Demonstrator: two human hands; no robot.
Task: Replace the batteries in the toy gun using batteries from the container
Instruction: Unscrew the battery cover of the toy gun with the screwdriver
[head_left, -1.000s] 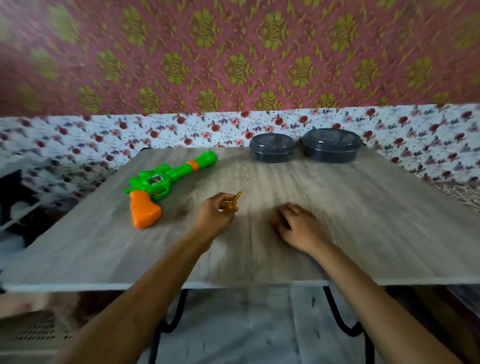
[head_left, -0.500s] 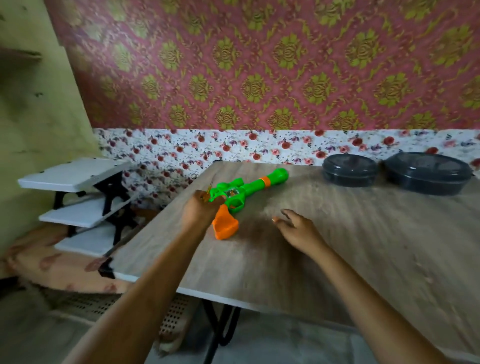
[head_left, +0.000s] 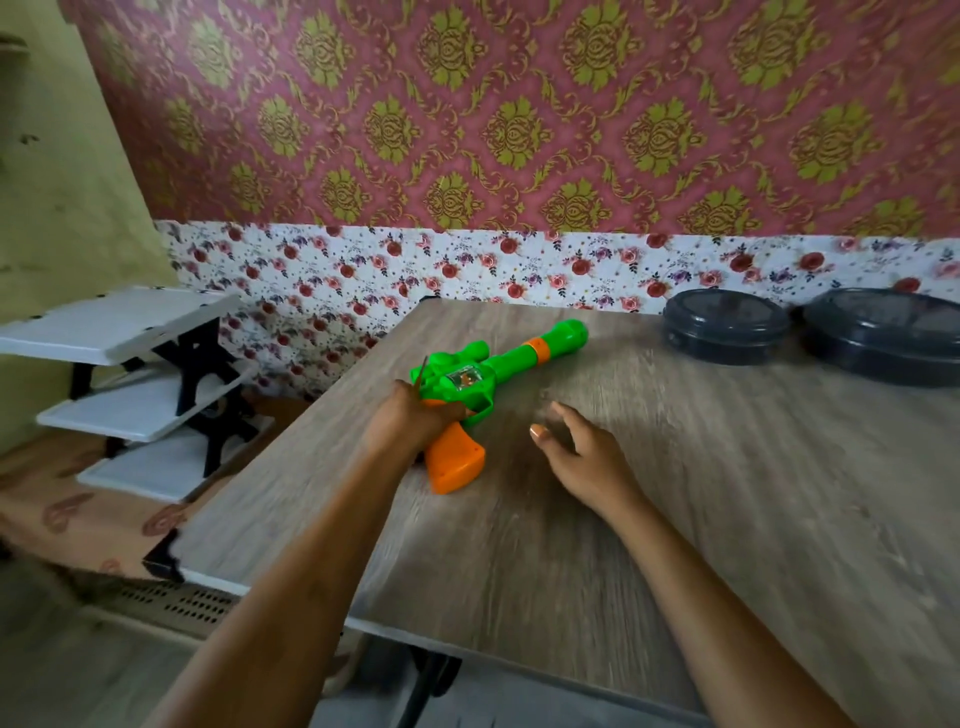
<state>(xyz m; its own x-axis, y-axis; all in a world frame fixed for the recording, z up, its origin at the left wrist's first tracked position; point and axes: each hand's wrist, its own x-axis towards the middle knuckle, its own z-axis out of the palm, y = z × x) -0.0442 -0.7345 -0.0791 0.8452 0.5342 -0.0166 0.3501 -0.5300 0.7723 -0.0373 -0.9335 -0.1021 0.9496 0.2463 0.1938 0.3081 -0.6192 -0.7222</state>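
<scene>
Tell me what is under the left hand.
The left hand lies on the toy gun where green body meets orange grip. A screwdriver shaft pokes up from the hand. The gun part beneath it and the screwdriver's handle are hidden.

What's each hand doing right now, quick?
Left hand: closed round a screwdriver, resting against the toy gun.
Right hand: open, fingers spread, holding nothing.

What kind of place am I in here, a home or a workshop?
Most likely a room in a home: ornate pink-and-gold wallpaper, a floral strip beneath it, and a wood-grain table holding a toy gun.
</scene>
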